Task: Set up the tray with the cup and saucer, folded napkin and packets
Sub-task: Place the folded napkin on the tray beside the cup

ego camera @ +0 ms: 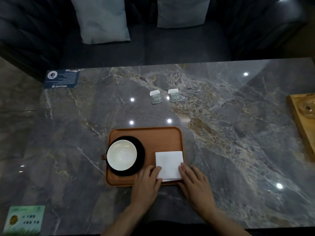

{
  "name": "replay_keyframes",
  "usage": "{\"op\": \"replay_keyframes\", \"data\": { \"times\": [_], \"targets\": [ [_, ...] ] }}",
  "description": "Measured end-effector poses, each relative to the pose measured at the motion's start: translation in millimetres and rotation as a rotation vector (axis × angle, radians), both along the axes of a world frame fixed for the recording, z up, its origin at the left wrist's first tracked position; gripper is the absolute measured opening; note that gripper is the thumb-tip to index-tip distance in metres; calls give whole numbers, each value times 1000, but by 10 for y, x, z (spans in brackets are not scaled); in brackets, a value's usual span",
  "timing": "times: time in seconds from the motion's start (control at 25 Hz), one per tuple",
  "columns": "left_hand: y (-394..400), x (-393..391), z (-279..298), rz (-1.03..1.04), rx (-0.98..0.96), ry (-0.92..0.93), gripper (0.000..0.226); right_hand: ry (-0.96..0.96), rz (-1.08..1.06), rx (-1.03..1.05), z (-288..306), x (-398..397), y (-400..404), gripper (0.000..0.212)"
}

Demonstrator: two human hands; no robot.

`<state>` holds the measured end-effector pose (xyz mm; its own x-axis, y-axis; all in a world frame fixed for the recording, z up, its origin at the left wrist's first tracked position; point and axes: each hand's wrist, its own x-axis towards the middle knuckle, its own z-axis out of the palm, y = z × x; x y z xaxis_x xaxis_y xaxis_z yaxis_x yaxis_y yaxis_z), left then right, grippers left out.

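Note:
An orange-brown tray (158, 135) lies near the table's front edge. On its left half stands a white-lined cup (121, 155) on a black saucer (140, 150), the cup's handle pointing left. A folded white napkin (168, 163) lies in the tray's front right corner. My left hand (147, 181) rests on the napkin's left front corner and my right hand (194, 181) touches its right edge, fingers laid flat. Two small green and white packets (156, 97) (174, 95) lie side by side on the table, well beyond the tray.
A blue card (61, 78) lies at the far left of the marble table (230, 133) and a green card (23, 219) at the near left corner. A wooden tray (301, 126) sits at the right edge. A dark sofa with grey cushions (102, 21) stands behind the table.

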<state>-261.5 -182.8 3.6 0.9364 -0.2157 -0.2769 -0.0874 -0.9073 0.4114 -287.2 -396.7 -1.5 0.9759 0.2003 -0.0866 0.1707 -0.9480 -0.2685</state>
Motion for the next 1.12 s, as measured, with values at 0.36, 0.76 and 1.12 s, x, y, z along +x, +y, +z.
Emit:
{"op": "replay_keyframes", "data": {
  "times": [0.36, 0.76, 1.12],
  "targets": [
    [282, -209, -57, -332, 191, -12, 64, 135, 226, -55, -105, -259, -394, 66],
    [325, -177, -10, -377, 213, 51, 68, 182, 183, -34, -133, -313, -343, 61],
    [299, -153, 39, -404, 249, 63, 69, 157, 158, -28, -65, -241, -309, 53]
  ]
}}
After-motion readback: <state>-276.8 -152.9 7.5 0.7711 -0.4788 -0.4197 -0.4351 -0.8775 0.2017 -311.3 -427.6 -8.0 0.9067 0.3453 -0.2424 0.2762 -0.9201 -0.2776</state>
